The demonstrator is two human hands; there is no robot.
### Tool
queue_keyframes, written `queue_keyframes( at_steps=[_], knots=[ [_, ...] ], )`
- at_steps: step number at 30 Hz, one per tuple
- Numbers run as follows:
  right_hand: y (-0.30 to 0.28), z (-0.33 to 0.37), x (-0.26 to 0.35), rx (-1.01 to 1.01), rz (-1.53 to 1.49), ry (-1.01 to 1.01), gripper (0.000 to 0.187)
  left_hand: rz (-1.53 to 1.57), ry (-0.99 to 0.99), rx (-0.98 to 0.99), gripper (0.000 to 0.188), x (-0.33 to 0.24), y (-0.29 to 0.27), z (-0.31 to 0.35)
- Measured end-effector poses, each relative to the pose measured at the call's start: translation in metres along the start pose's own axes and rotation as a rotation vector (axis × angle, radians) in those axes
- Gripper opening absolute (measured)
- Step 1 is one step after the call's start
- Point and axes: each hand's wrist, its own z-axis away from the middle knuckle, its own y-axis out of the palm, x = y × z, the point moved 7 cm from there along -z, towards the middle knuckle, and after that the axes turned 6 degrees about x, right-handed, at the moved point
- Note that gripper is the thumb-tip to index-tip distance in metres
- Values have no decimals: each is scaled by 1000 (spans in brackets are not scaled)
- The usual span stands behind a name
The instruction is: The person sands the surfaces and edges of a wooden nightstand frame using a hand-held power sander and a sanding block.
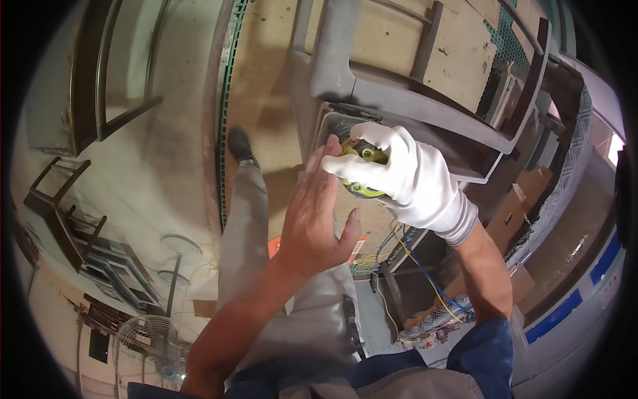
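My right hand [412,176], in a white knitted glove, is wrapped round a yellow-green and black power tool [365,154] that looks like a palm sander. Beneath and just beyond the tool is the end of a grey-brown chair frame [332,80], which lies on its side. My bare left hand [312,219] is beside the tool, fingers stretched and together, thumb apart. Its fingertips reach the frame's near end; whether they press on it I cannot tell. The glove and tool hide the contact between tool and wood.
The frame rests on a board-topped surface [266,86] edged with green mesh [229,66]. Yellow and blue lines [425,272] hang below my right forearm. Cardboard [525,199] lies at right. Dark furniture frames [100,126] and a standing fan [149,349] are at left.
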Motion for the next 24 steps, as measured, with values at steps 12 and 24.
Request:
queue_keyframes(
  at_steps=[12,24],
  knots=[
    [-19,68,38,0,-179,128,51,-41,-207,139,78,-49,23,58],
    [3,368,103,24,-545,1208,60,-369,-243,677,40,-5,99,140]
  ],
)
